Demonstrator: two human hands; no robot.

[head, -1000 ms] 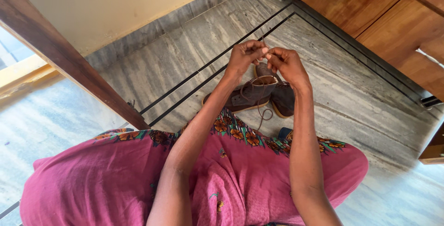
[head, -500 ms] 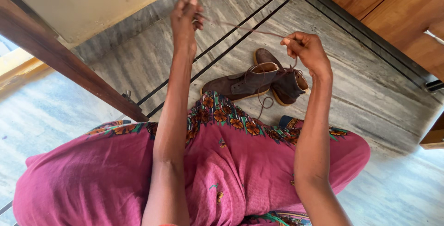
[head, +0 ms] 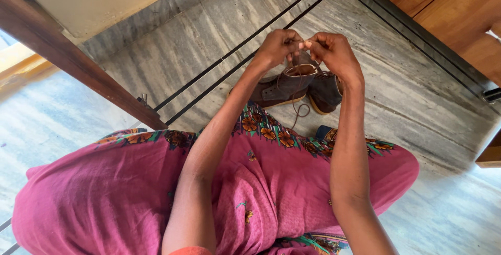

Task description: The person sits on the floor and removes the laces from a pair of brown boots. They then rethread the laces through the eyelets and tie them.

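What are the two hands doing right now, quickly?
Left hand: closed, pinching the brown shoelace above the brown boot.
Right hand: closed, pinching the same shoelace, fingertips meeting the left hand's.

The floor (head: 417,93) is grey streaked stone, crossed by two dark parallel lines running diagonally. Two brown ankle shoes (head: 297,85) rest on it side by side, touching, just beyond the hem of a pink patterned garment (head: 130,187). A small blue object (head: 324,131), possibly cloth, lies at that hem.
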